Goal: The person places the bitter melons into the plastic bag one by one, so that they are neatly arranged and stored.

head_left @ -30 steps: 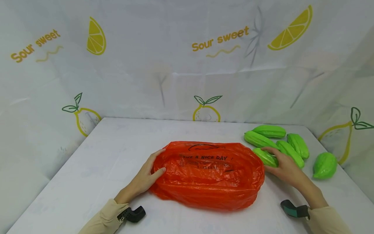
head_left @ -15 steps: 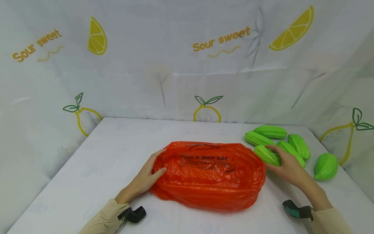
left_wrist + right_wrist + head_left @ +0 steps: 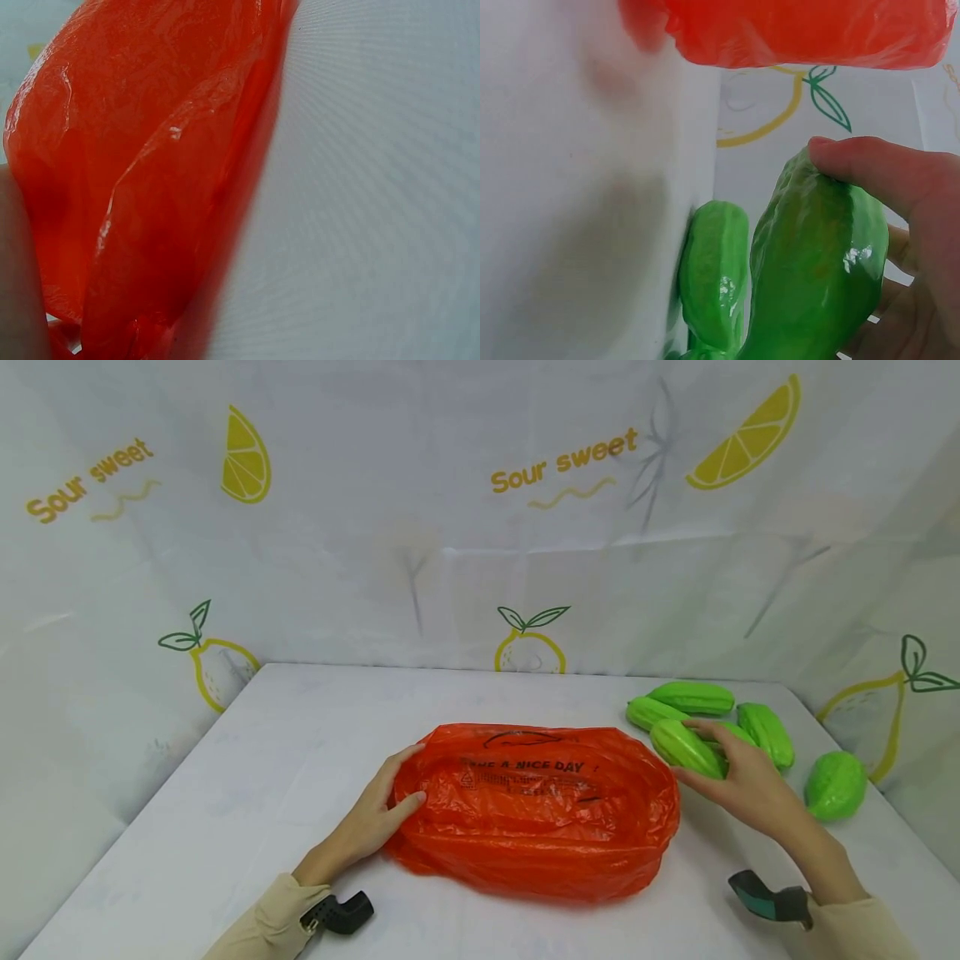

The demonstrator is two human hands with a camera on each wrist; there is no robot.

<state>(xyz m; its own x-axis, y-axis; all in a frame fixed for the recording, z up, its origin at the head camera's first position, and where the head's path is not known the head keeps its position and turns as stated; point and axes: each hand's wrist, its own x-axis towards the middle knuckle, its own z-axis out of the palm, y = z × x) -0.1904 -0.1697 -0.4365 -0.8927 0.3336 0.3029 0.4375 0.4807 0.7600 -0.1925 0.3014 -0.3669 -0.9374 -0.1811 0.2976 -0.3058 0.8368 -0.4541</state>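
Observation:
A red plastic bag [image 3: 540, 860] printed "HAVE A NICE DAY" lies open-mouthed on the table, its mouth facing up. My left hand [image 3: 373, 810] holds the bag's left end, thumb and fingertips over the rim. In the left wrist view the red plastic [image 3: 150, 202] fills the left half, with a finger along its edge. My right hand [image 3: 742, 781] grips a green bitter melon [image 3: 682, 747] just beyond the bag's right rim. The right wrist view shows this bitter melon [image 3: 810, 270] raised off the table, the thumb across its upper end.
Several more green melons lie at the back right, among them a long one [image 3: 690, 697] and a shorter one [image 3: 767, 735]. A rounder green fruit [image 3: 835, 785] sits near the table's right edge. A white cloth [image 3: 420, 527] printed with lemons hangs behind the white table [image 3: 187, 827].
My right hand has raised the bitter melon from beside the bag, and it now overlaps the melons behind it. My left hand and the bag have stayed put.

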